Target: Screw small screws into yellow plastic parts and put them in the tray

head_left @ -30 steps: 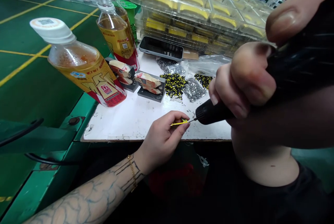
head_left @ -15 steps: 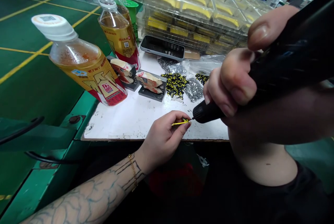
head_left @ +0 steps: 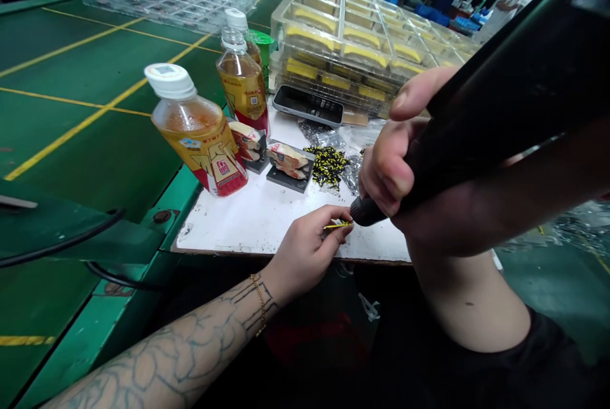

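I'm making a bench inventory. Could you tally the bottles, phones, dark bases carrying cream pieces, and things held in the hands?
Bottles: 3, one mostly hidden
Phone: 1
Dark bases: 2
Black tool, in the right hand: 1
Yellow piece, in the left hand: 1
Total: 8

On the worktop (head_left: pixel 238 221), a pile of parts (head_left: pixel 328 166) is lying before a phone (head_left: pixel 309 106); trays (head_left: pixel 340 53) are resting behind it, and bottles (head_left: pixel 204 148) are standing left of the parts.
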A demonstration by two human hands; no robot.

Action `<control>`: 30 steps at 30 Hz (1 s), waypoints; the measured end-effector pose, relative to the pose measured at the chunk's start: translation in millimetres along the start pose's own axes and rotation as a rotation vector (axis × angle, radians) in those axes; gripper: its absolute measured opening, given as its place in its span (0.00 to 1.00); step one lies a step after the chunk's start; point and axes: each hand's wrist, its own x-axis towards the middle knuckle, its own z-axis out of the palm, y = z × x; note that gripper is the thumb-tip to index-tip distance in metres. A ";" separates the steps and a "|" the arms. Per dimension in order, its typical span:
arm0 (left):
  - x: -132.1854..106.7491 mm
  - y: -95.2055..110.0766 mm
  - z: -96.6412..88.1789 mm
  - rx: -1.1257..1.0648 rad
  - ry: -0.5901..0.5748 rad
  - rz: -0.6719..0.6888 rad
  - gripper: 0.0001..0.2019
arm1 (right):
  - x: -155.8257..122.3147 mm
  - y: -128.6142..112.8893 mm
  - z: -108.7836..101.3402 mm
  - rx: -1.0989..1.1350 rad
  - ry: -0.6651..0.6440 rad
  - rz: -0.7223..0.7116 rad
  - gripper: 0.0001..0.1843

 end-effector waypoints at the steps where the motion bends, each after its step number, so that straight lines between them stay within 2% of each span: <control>1: 0.0 -0.6 0.2 -0.005 -0.001 0.003 0.11 | 2.1 -0.4 2.5 0.000 -0.003 -0.065 0.34; 3: -0.1 -1.3 0.5 -0.017 0.000 0.006 0.11 | 4.6 -0.8 6.3 -0.010 -0.014 -0.156 0.38; 5: -0.3 -1.2 0.6 -0.024 0.011 0.014 0.11 | 5.1 -0.5 8.0 -0.011 -0.027 -0.181 0.40; 10: -0.8 -0.9 0.3 0.016 0.038 0.023 0.11 | 3.8 1.1 7.8 0.004 -0.054 -0.175 0.41; 15: -0.3 -3.7 0.9 -0.033 0.034 -0.006 0.14 | 4.5 2.0 9.7 -0.004 -0.041 -0.180 0.41; 24: -1.7 -1.6 0.4 -0.012 0.028 -0.010 0.13 | 5.1 2.1 8.3 -0.001 -0.016 -0.142 0.40; 30: -1.1 -1.9 0.7 -0.015 0.035 -0.010 0.13 | 1.1 0.4 12.8 -0.091 0.023 -0.108 0.42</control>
